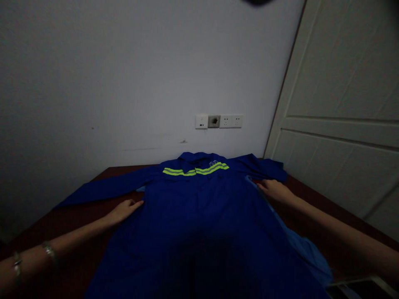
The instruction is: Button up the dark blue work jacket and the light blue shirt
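Observation:
A dark blue work jacket (187,211) lies spread out with its collar toward the wall and its front upward. Yellow-green reflective strips (212,169) cross its chest, with a small pale print above the right one. My left hand (124,209) pinches the left side edge below the armpit, thumb and fingers together. At the opposite side edge, my right hand (276,191) has its fingertips closed on the cloth just under the right sleeve. Lighter blue fabric (307,249) shows along and beneath the right edge. The lower middle is in deep shadow.
Beneath the jacket is a dark reddish-brown tabletop (77,224) against a pale wall (124,83). Wall sockets (231,121) sit above the collar. A white panelled door (343,104) stands at the right. A pale-framed object (374,284), partly cut off, is at bottom right.

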Available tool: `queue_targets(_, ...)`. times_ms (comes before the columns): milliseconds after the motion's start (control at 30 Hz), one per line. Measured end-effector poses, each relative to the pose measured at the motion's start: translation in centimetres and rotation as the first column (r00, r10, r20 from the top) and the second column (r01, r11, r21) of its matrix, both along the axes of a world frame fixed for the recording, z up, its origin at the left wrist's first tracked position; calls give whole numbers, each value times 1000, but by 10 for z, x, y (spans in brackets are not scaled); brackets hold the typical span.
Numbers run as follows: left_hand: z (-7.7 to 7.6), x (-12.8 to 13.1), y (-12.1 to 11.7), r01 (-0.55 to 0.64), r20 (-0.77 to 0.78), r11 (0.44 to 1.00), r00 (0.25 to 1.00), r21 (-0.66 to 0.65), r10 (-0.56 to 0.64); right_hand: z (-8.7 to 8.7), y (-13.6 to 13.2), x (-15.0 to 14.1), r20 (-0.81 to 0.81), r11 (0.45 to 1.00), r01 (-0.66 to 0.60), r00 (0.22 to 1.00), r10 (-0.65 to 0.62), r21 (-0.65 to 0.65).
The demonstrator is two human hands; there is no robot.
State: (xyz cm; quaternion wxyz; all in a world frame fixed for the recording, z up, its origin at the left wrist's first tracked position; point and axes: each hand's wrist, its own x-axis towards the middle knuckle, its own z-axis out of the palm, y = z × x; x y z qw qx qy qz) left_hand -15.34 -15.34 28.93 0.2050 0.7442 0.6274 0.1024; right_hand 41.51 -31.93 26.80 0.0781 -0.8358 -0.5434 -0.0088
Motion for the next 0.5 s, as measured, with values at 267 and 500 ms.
queue_targets(267,-1,9,-25,25,7,997,1000,78,-25,-13,-14,-59,51,1000,21,999,-21,-5)
queue_targets(500,1,13,-36,18,-59,993,998,117,-11,-14,-17,-68,95,995,83,992,-87,47)
